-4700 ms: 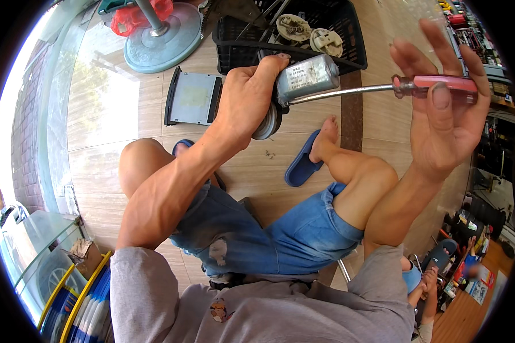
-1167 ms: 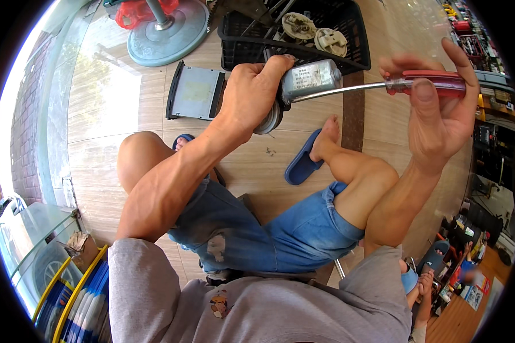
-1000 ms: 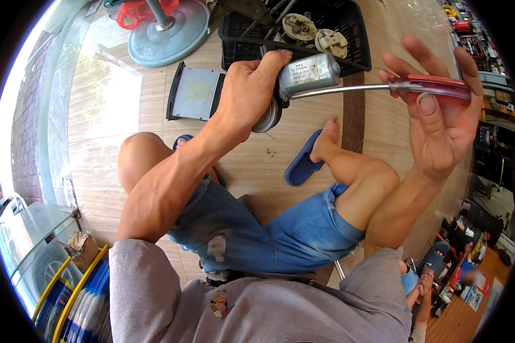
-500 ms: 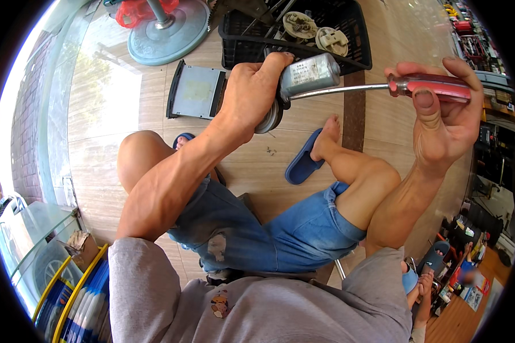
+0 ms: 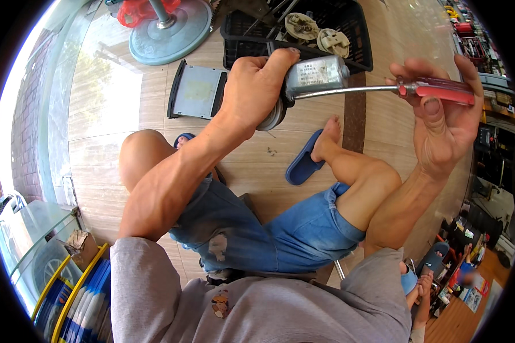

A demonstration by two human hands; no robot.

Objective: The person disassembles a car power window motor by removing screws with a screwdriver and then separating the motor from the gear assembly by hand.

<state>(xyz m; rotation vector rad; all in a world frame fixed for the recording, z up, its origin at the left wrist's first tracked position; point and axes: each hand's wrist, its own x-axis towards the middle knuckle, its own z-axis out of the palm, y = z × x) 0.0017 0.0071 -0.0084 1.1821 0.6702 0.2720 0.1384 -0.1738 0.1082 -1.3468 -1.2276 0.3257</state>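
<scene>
My left hand (image 5: 252, 91) grips a small device with a silver labelled motor housing (image 5: 316, 73) and a round pulley-like part (image 5: 273, 117) underneath, partly hidden by the hand. My right hand (image 5: 440, 128) holds the red translucent handle of a screwdriver (image 5: 446, 91) between thumb and loosely curled fingers. The screwdriver's long metal shaft runs leftward, its tip at the device beside the housing's lower end, where the exact contact is too small to tell.
Behind sits a black crate (image 5: 237, 48) of pale round parts, beside a flat metal case (image 5: 194, 91) and a round stand base (image 5: 169, 43). Glass shelving (image 5: 34, 228) is lower left. Another person's hands (image 5: 424, 283) are lower right, near a wooden table (image 5: 452, 314).
My right fingers have opened and curled around the handle, which has rolled between them. Both hands and the device have shifted slightly up and right since about a second ago.
</scene>
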